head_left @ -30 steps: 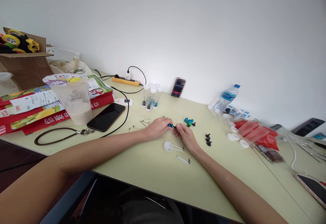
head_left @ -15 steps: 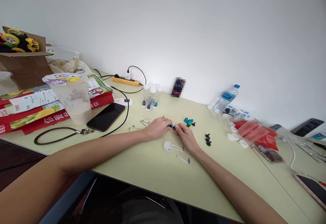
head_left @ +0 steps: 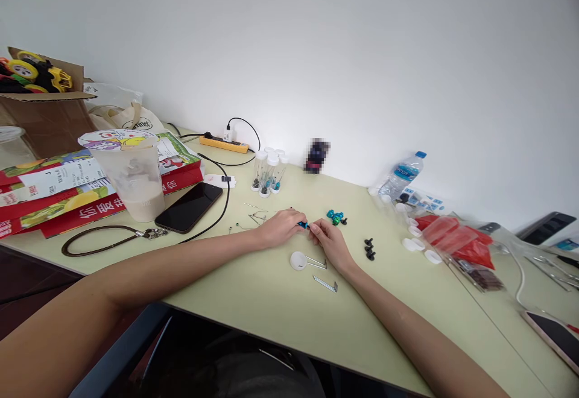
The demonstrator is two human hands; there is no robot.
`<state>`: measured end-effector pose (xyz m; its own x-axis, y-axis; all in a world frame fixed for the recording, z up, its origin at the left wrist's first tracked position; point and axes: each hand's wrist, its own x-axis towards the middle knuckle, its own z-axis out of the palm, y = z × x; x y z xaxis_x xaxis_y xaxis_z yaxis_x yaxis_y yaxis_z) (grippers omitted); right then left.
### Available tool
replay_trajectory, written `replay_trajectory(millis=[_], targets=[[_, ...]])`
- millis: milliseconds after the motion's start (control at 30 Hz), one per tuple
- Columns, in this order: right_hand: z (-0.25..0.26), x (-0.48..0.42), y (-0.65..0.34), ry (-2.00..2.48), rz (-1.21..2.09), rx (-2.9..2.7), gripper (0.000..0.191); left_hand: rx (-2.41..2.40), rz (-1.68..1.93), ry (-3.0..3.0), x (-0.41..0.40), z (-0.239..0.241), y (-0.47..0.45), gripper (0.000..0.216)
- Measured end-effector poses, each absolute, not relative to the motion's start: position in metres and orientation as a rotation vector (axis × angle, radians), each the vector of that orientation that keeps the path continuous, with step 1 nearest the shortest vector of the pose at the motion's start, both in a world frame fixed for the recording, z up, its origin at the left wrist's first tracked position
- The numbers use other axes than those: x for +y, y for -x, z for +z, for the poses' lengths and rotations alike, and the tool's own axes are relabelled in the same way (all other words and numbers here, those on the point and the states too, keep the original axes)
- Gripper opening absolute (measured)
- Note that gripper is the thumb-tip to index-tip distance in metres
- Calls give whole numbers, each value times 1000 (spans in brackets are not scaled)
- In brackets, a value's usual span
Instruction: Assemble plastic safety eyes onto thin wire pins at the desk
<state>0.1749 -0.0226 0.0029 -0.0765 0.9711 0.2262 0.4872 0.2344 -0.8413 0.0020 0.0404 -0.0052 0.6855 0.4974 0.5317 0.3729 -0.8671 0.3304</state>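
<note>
My left hand [head_left: 281, 227] and my right hand [head_left: 330, 240] meet at the middle of the pale green table [head_left: 253, 289]. Both pinch a small blue part [head_left: 303, 224] between their fingertips, the left from the left side, the right from the right. Just behind my right hand lies a cluster of teal and black small parts [head_left: 335, 216]. A few black parts [head_left: 370, 247] sit to the right. In front of my hands lie a white round cap [head_left: 298, 260] and two bent metal keys [head_left: 326, 283].
Several clear vials with white caps [head_left: 268, 172] stand behind the hands. A black phone [head_left: 189, 206], a cable, a plastic cup [head_left: 134, 175] and red boxes [head_left: 67, 196] are at the left. A water bottle [head_left: 401, 175], white caps and red bags [head_left: 456, 238] lie at the right.
</note>
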Motion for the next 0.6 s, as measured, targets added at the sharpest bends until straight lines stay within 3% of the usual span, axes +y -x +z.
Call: replay_trajectory(millis=[267,467,600], targets=[[5,-23,-173,1388,715,-1735,46,704,980,-2780,36,-3,-1,19],[5,-25,-174,1377,648,-1712,21,767,966,-2778,37,-4,-1,19],[6,-25,-174,1401,661,-1702,25,767,956,-2772,37,-4,-1,19]])
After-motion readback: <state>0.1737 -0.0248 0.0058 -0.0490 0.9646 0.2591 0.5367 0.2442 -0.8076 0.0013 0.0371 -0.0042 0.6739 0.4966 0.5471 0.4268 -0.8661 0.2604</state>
